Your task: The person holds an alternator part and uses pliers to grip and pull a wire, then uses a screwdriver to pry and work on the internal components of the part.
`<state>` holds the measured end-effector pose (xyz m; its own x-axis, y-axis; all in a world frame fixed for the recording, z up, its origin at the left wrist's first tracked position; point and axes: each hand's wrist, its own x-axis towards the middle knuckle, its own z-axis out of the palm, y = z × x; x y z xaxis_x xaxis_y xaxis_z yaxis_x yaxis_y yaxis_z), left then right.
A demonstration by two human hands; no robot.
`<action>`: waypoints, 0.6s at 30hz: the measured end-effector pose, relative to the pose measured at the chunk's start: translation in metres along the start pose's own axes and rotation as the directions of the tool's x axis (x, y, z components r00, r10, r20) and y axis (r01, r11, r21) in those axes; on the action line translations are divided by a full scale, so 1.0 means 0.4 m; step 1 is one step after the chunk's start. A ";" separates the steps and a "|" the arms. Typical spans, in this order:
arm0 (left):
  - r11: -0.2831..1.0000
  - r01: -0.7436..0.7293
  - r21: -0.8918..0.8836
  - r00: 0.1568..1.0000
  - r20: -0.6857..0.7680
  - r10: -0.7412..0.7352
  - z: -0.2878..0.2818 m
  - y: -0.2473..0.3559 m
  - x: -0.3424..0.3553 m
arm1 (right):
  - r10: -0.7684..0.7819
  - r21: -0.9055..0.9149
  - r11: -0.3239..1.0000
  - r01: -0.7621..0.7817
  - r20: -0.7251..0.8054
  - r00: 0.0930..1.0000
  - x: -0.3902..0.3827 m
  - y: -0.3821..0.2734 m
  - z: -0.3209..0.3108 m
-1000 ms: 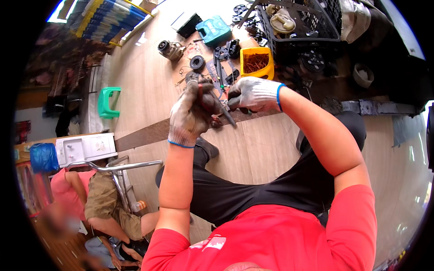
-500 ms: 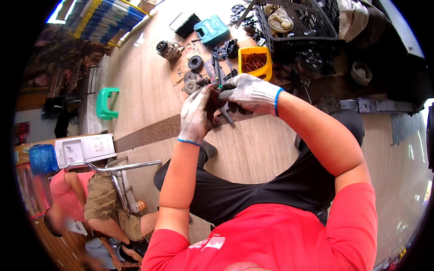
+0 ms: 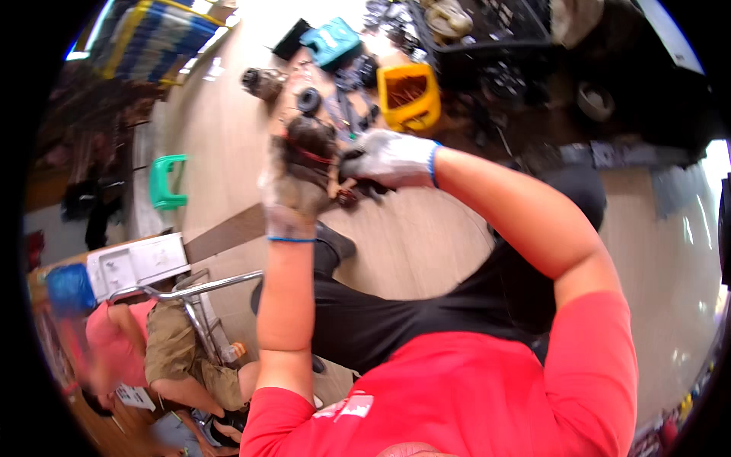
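1. Left hand (image 3: 292,196): closed around the dark, red-wired part (image 3: 312,148) above the floor (image 3: 415,236); blur hides its long axis.
2. Right hand (image 3: 390,158): fingers curled, just right of the part; grip cannot be told.
3. Nearer hand: left, at the part's near side.

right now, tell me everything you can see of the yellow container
The yellow container looks like plastic, boxy with rounded corners, its opening facing the camera. Thin rust-brown pieces show inside, blurred. It sits just beyond the right hand, nearer than the black crate; neither hand appears to touch it.
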<state>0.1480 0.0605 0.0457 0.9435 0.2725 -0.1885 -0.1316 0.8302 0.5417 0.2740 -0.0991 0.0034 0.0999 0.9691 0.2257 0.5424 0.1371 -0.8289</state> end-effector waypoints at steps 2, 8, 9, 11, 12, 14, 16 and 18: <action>0.999 0.042 0.015 0.993 0.111 -0.044 -0.085 0.018 0.008 | -0.142 -0.113 0.983 0.143 0.016 0.990 -0.007 0.019 0.006; 0.836 0.250 0.489 0.929 0.123 -0.350 0.024 0.022 -0.030 | -0.302 -0.341 0.853 0.396 0.299 0.905 -0.012 0.071 -0.076; 0.702 0.231 0.674 0.958 -0.030 -0.287 0.057 0.014 -0.048 | 0.279 0.009 0.956 -0.292 0.276 0.920 -0.017 0.001 -0.087; 0.366 0.292 0.884 0.943 -0.201 -0.266 0.071 0.022 -0.054 | -0.183 -0.420 0.860 0.288 0.273 0.944 -0.018 0.042 -0.093; 0.276 0.294 0.915 0.938 -0.221 -0.269 0.093 0.016 -0.056 | -0.095 -0.484 0.838 0.253 0.326 0.940 -0.019 0.006 -0.107; 0.136 0.238 0.962 0.956 -0.207 -0.208 0.109 -0.010 -0.053 | 0.098 -0.532 0.845 0.057 0.259 0.961 -0.022 0.000 -0.098; 0.256 0.283 0.924 0.956 -0.250 -0.156 0.090 -0.029 -0.041 | -0.021 -0.622 0.768 0.152 0.212 0.977 -0.026 0.027 -0.093; 0.395 0.394 0.830 0.919 -0.354 -0.173 0.102 -0.017 -0.041 | 0.055 -0.589 0.806 0.058 0.172 0.984 -0.027 -0.004 -0.098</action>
<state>0.1459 0.0309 0.0785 0.7822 0.2792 -0.5569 0.5721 0.0317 0.8195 0.3049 -0.1181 0.0223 -0.0154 0.9960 0.0881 0.9343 0.0457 -0.3536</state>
